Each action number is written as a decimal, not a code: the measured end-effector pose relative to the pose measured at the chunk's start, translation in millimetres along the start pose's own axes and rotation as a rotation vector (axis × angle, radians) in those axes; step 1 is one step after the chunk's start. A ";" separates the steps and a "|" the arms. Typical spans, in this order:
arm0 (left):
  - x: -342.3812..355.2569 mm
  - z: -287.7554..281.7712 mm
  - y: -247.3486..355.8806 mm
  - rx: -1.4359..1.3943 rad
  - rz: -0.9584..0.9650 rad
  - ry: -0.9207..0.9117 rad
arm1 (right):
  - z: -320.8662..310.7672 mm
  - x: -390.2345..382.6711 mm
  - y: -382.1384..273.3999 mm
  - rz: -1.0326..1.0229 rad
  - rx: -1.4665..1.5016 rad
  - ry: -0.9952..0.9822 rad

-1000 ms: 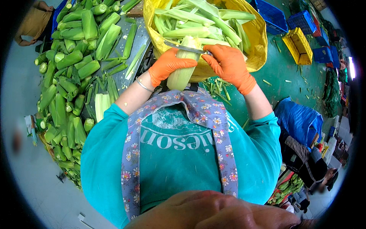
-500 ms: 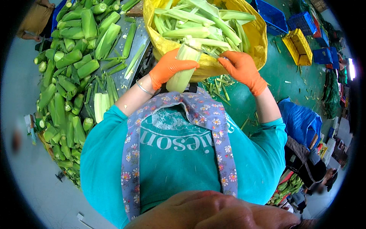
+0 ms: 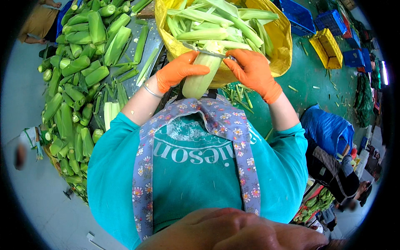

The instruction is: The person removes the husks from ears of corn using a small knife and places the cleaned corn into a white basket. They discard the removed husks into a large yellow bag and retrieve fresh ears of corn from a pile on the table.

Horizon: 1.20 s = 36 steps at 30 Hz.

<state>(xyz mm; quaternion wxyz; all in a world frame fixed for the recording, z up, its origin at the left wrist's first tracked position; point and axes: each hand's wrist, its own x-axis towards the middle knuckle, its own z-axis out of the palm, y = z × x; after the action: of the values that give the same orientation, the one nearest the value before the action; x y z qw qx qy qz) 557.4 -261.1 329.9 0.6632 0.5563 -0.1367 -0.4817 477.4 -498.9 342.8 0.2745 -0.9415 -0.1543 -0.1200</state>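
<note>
My left hand (image 3: 182, 71), in an orange glove, grips a pale green ear of corn (image 3: 201, 76) that slants before my chest, its stem end pointing away from me. In my right hand (image 3: 252, 71), also gloved in orange, is a knife (image 3: 204, 51), its blade lying across the ear near the stem end. The knife's handle is mostly hidden by the fingers. Just beyond both hands, a yellow sack (image 3: 280, 52) stands with its mouth wide, holding loose pale green corn husks (image 3: 216, 18).
A large heap of unpeeled corn (image 3: 75, 83) covers the metal table (image 3: 143, 50) at my left. Blue crates (image 3: 296, 16) and a yellow crate (image 3: 327, 48) stand at the far right. A blue bag (image 3: 327, 129) lies at right, near another person (image 3: 333, 171). Husk scraps litter the green floor.
My right hand has moved left toward the ear, carrying the knife blade further across its stem end. My left hand has shifted slightly left and lower along the ear.
</note>
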 end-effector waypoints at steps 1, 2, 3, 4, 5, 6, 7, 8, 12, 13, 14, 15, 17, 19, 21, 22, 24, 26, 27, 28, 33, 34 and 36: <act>-0.6 -0.8 2.1 0.086 -0.007 -0.007 | -0.6 0.4 -1.6 -0.013 0.023 0.011; -0.7 -0.6 -0.5 0.085 -0.005 -0.004 | -1.1 1.1 -3.5 -0.028 0.045 0.022; -0.2 0.3 -5.2 0.074 -0.031 0.020 | -1.2 2.5 -7.2 -0.031 0.046 0.021; -0.3 1.5 -7.9 0.063 -0.058 0.043 | -0.7 4.4 -12.0 -0.030 0.051 0.006; -0.4 3.3 -6.5 0.066 -0.058 0.040 | -0.7 5.0 -14.2 -0.022 0.054 -0.005; -1.1 5.6 -3.8 0.067 -0.063 0.052 | 0.7 4.6 -12.8 -0.019 0.053 -0.002; -1.6 7.7 -0.9 0.067 -0.068 0.064 | 3.5 3.9 -10.0 -0.047 0.046 0.032; -2.9 10.2 0.9 0.067 -0.068 0.067 | 6.0 3.5 -8.2 -0.079 0.042 0.061; -3.5 16.8 5.8 0.082 -0.015 0.076 | 11.1 2.8 -9.6 -0.052 0.085 0.084; -3.1 17.6 6.2 0.112 0.012 0.083 | 13.3 3.0 -8.3 -0.055 0.075 0.096; -3.3 18.4 5.6 0.113 0.012 0.083 | 14.5 3.3 -7.1 -0.060 0.066 0.106; -3.9 19.3 4.5 0.150 0.013 0.112 | 12.5 3.8 -7.6 -0.061 0.066 0.108; -4.6 19.8 1.4 0.185 0.014 0.142 | 6.3 4.4 -9.4 -0.076 0.051 0.083; -6.0 20.0 -4.5 0.237 0.029 0.201 | -1.7 -7.2 3.2 -0.013 0.037 0.007; -8.1 16.6 -11.1 0.182 0.071 0.207 | -10.0 -24.2 21.5 0.096 -0.068 -0.147; -8.9 15.0 -12.4 0.125 0.113 0.211 | -14.9 -31.2 27.2 0.092 -0.073 -0.146; -11.0 16.1 -7.0 0.131 0.101 0.217 | -20.2 -46.0 30.2 0.247 -0.158 -0.137; -10.7 14.0 -6.2 0.150 0.087 0.191 | -17.3 -52.6 24.3 0.301 -0.144 -0.096; -0.6 14.7 -11.1 0.208 0.078 0.206 | -22.1 -53.0 21.6 0.347 -0.049 -0.076; 5.6 15.7 -13.3 0.266 0.071 0.215 | -23.8 -51.0 17.4 0.395 0.045 -0.047; -8.1 -2.2 -11.4 0.034 0.039 0.011 | 26.0 -34.1 3.3 0.222 0.061 0.079; -5.3 -9.5 -9.7 0.092 0.029 -0.024 | 32.0 -33.1 5.0 0.159 0.015 0.112; 6.2 -7.0 -10.4 0.173 0.077 -0.096 | 29.9 -43.5 6.6 0.177 0.033 0.207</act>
<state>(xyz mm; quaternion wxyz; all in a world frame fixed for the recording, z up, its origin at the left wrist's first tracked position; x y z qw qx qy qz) 560.4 -260.9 316.3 0.6235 0.5821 -0.2306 -0.4682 443.8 -497.4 301.6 0.3141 -0.9294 -0.0434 -0.1891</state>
